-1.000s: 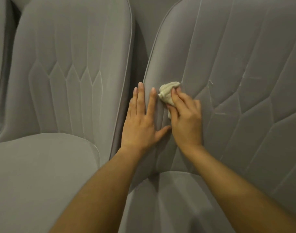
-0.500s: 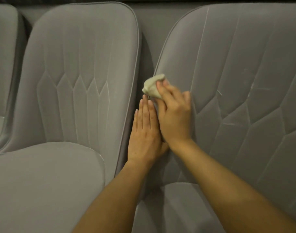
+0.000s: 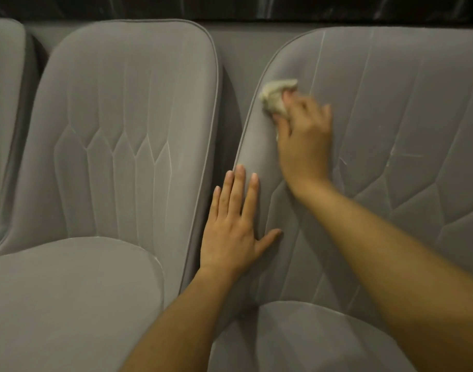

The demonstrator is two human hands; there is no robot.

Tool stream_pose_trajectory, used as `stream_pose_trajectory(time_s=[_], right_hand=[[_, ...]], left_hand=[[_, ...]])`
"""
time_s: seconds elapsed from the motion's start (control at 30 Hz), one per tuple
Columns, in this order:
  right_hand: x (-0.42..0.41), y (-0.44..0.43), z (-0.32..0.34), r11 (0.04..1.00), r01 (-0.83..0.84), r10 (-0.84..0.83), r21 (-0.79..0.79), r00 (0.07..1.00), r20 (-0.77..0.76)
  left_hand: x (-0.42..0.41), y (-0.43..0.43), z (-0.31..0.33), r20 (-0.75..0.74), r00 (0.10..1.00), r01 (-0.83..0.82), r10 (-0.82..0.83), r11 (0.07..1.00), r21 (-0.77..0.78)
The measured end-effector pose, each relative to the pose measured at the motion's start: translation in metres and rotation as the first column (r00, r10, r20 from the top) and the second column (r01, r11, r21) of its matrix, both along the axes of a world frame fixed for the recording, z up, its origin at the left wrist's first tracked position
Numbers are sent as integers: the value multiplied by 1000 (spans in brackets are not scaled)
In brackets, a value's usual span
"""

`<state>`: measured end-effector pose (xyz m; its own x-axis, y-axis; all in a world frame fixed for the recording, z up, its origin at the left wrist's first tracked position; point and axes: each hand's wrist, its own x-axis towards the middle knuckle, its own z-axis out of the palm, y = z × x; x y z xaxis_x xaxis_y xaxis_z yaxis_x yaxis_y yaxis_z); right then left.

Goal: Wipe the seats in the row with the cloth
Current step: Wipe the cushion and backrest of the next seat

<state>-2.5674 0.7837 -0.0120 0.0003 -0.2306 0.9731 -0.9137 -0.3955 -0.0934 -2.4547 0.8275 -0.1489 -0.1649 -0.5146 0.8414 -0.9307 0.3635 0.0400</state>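
Right hand (image 3: 303, 135): grips bunched pale cloth (image 3: 274, 99) against upper left edge of right seat back (image 3: 391, 116); blurred.
Left hand (image 3: 234, 229): flat, fingers straight, on same back's lower left edge.
Middle seat (image 3: 128, 116): grey, untouched.

Dark glossy wall (image 3: 149, 6), dim light

Left hand (image 3: 231, 232) flat, right hand (image 3: 302, 135) curled, blurred
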Motion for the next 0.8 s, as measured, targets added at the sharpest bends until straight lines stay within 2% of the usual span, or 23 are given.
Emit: stream_pose_trajectory(time_s=[0.1,0.2,0.27,0.33,0.43,0.57,0.67,0.8], right_hand=[[2,18,-33,993,-114,114,26,993,-15],[-11,25,-7,987,-152,155,52,985,-74],[-21,20,32,997,-77,77,-1,997,14],[-32,9,74,999,14,-19,40,992,128],[-39,-5,96,978,151,-159,144,986,44],[-36,-6,44,988,131,-127,77,990,-64],[-34,8,-8,999,7,-4,33,996,-87],[-38,18,11,993,-104,109,49,988,-105]], left_hand=[[0,2,0,0,1000,18,-18,1000,13],[0,2,-1,-3,1000,9,-9,1000,21],[0,3,-1,-2,1000,0,0,1000,30],[0,3,0,7,1000,-21,21,999,33],[0,3,-1,9,1000,-30,30,999,35],[0,2,-1,0,1000,-15,15,1000,19],[0,2,-1,-1,1000,6,-6,1000,7],[0,1,-2,-5,1000,-7,7,1000,11]])
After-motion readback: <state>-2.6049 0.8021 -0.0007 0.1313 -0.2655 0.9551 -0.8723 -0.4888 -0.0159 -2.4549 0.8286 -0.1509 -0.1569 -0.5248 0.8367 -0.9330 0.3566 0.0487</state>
